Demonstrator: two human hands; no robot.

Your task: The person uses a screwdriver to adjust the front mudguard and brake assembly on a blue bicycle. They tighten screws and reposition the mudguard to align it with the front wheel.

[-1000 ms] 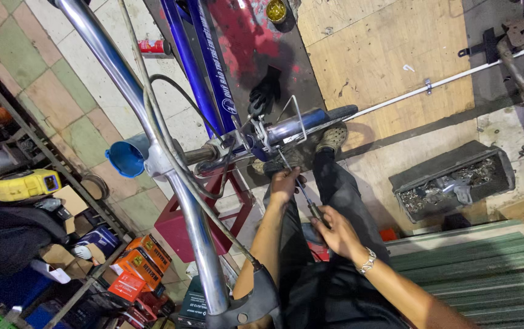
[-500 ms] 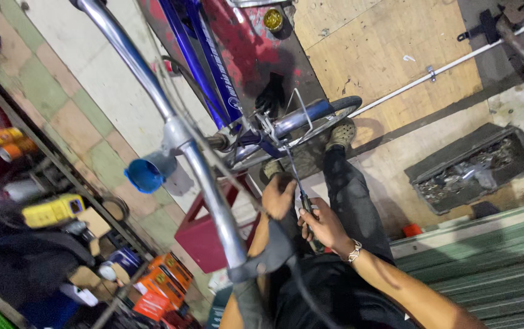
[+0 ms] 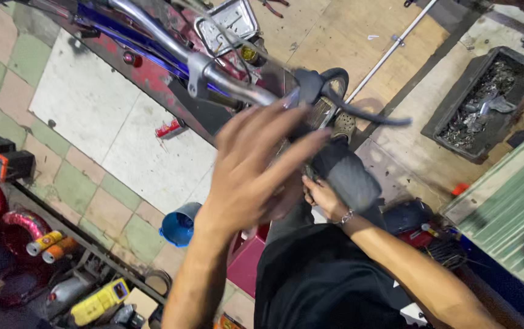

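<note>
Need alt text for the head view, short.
Seen from above, a person's left hand, fingers spread, reaches up to a bicycle handlebar near its black brake lever. The right hand is low by the knee. A blue cup lies on the tiled floor.

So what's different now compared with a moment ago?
The left hand has left the spot by the knee where both hands worked and risen toward the handlebar, fingers spread, holding nothing. The right hand stays low beside the knee; what it holds is hidden. The view has also swung, so the blue cup now sits lower. The person remains seated.
</note>
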